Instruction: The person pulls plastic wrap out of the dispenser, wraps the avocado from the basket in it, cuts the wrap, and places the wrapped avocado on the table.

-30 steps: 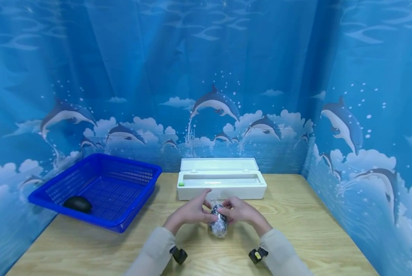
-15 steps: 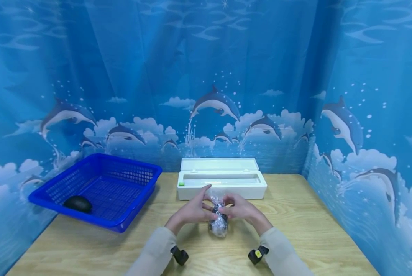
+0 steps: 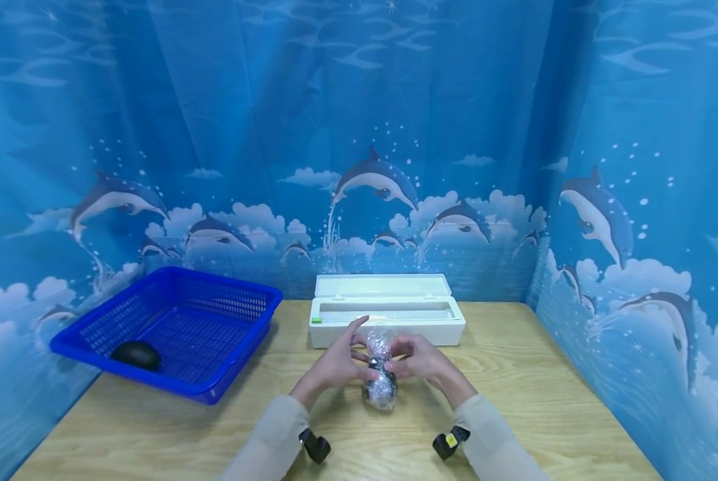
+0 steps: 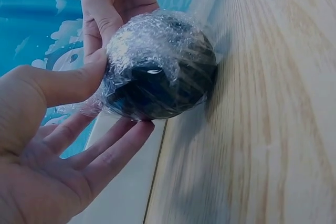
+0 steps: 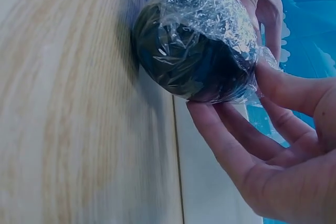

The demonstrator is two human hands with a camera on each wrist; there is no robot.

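A dark, avocado-like fruit wrapped in crinkled cling film [image 3: 381, 391] is held close over the wooden table, between both hands. My left hand [image 3: 338, 363] pinches it from the left, thumb on the near side and the other fingers around the far side. From the right, my right hand [image 3: 417, 363] grips the wrapped fruit [image 5: 194, 43] with thumb and fingers in the same way. Bunched loose film [image 3: 378, 342] sticks out at the far end, between the hands. In the left wrist view the film lies in shiny folds over the dark fruit [image 4: 160, 85].
Just beyond the hands stands a white cling film dispenser [image 3: 389, 335] with its lid raised and a green piece at its left end. A blue plastic basket [image 3: 214, 387] sits at the left, holding another dark oval fruit [image 3: 136, 355]. Dolphin-print curtains surround the wooden table [image 3: 551, 401].
More of the bunched film now shows at the fruit's far end. Both hands have shifted slightly around the fruit, fingers moving a little away from the body. Basket and dispenser stay put.
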